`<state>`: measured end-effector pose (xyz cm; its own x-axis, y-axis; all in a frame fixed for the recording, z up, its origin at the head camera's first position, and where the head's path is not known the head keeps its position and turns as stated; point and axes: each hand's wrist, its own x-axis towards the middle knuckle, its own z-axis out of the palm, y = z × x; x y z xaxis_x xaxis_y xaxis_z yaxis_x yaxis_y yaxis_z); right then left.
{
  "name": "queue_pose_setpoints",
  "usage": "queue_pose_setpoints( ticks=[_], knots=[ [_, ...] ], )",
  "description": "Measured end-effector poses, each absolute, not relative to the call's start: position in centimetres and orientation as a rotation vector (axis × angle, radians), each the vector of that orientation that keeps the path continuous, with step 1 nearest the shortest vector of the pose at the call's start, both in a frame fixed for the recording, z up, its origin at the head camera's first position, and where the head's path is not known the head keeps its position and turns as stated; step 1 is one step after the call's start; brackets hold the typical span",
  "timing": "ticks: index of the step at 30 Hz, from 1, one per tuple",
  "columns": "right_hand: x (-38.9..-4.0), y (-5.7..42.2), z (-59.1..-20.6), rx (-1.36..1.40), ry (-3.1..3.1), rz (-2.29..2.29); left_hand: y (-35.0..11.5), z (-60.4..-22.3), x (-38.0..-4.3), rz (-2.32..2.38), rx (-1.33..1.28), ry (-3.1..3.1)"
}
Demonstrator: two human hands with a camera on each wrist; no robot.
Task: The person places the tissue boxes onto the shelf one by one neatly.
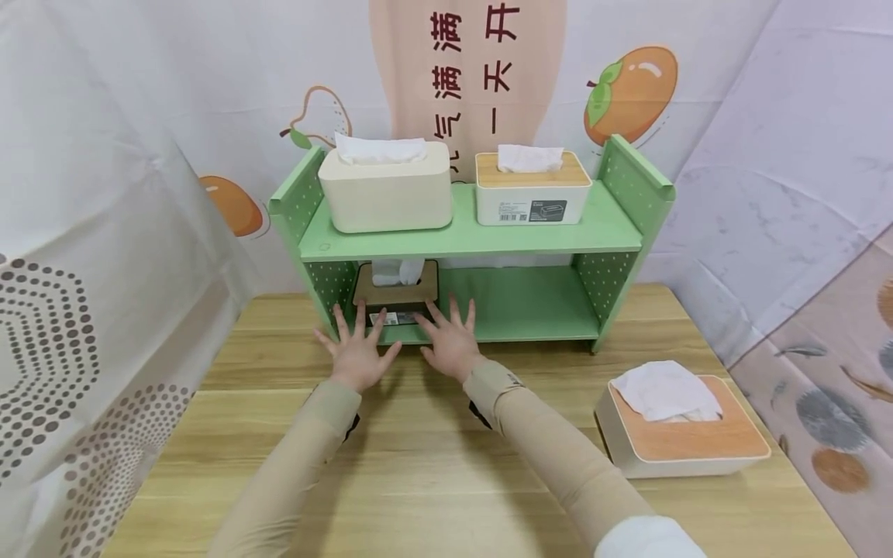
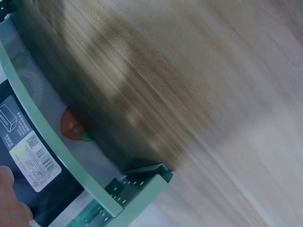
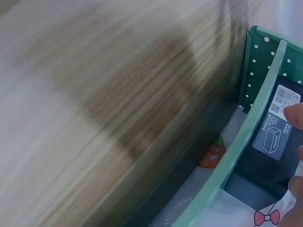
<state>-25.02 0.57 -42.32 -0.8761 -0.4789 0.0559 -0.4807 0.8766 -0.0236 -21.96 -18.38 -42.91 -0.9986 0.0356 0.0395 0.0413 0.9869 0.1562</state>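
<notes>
Lying lengthwise along the front edge of the lower shelf (image 1: 519,302), the black box (image 1: 394,296) sits at that shelf's left end, near the left wall (image 1: 336,283) of the rack. Its long axis runs left to right, across the line of both forearms, so its broad front face and label are turned toward the fingers, and its two short ends point left and right along the shelf. From the fingers, the box is ahead and between the hands: the left hand (image 1: 358,358) is at its front left corner, the right hand (image 1: 452,347) just off its front right corner. Neither hand seems clearly nearer. The fingers of both are spread apart, clamped on nothing; some overlap the front face, but whether they press on it I cannot tell. The relation that matters, I judge, is this face-on one, one hand to each end of the long axis, with the wall hemming in the left side and bare shelf lying to the right. The cream box (image 1: 391,201) is overhead, on the upper shelf (image 1: 463,221)'s left half
</notes>
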Motion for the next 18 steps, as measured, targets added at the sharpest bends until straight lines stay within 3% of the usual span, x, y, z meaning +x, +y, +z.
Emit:
queue_pose_setpoints(
  ticks=[18],
  knots=[
    [-23.2,3.1,-41.3,0.790,-2.792,0.403,-16.7,-43.9,-20.1,-0.222,-0.163,-3.020]
  ],
)
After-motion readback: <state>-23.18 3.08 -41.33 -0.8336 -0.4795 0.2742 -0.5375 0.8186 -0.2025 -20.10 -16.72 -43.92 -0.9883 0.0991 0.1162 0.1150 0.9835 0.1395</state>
